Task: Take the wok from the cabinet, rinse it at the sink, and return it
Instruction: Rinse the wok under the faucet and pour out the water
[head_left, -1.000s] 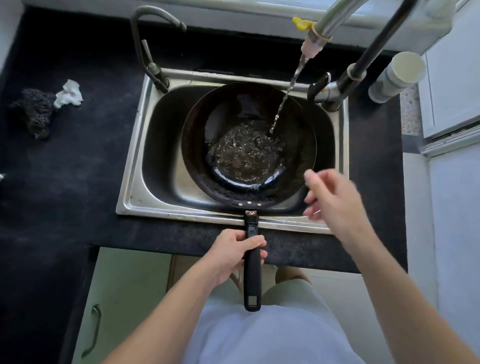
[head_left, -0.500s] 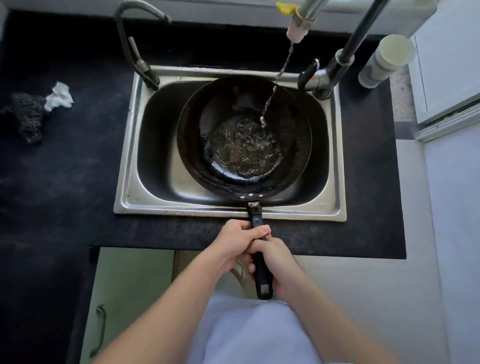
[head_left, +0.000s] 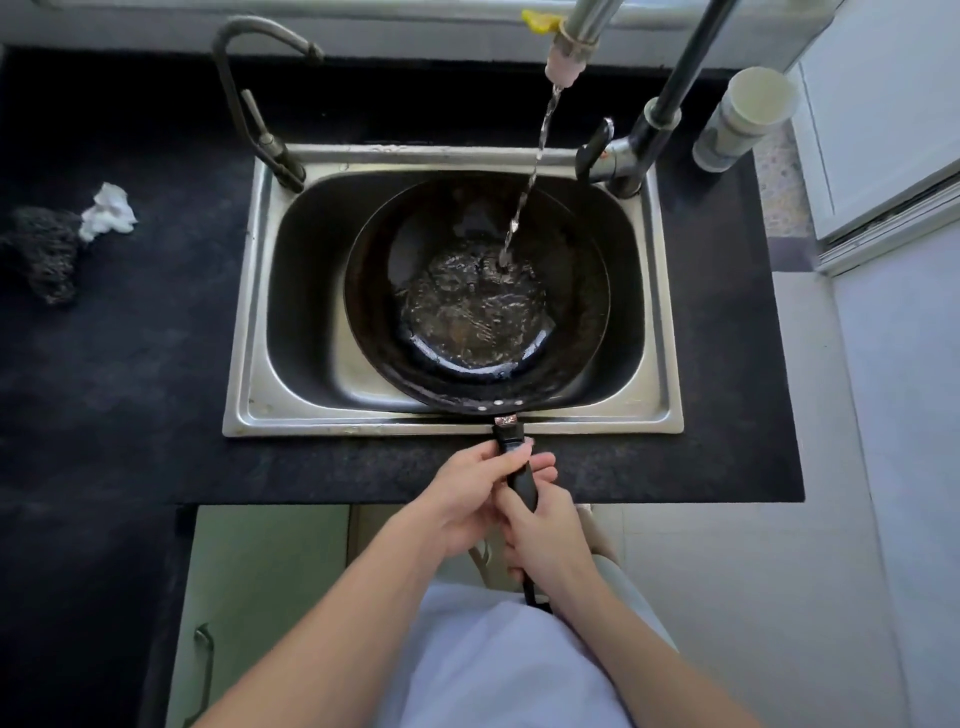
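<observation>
A dark round wok (head_left: 582, 332) sits in the steel sink (head_left: 249, 332), its black handle (head_left: 519, 480) reaching over the front rim towards me. A thin stream of water (head_left: 535, 176) falls from the tap spout (head_left: 569, 57) into the wok, and a pool of rippling water covers its bottom. My left hand (head_left: 462, 499) grips the handle near the wok. Just behind it, my right hand (head_left: 550, 535) grips the rear of the handle. The handle's end pokes out below my right wrist.
The black countertop (head_left: 130, 364) surrounds the sink. A dark scrubber (head_left: 41, 254) and a white crumpled wad (head_left: 109, 213) lie at the left. A second curved faucet (head_left: 249, 104) stands at the sink's back left, a white cup (head_left: 743, 119) at the back right. A cabinet door (head_left: 249, 597) is below.
My right hand came down from over the sink's right side and closed on the wok handle behind my left hand. The water pool in the wok has grown.
</observation>
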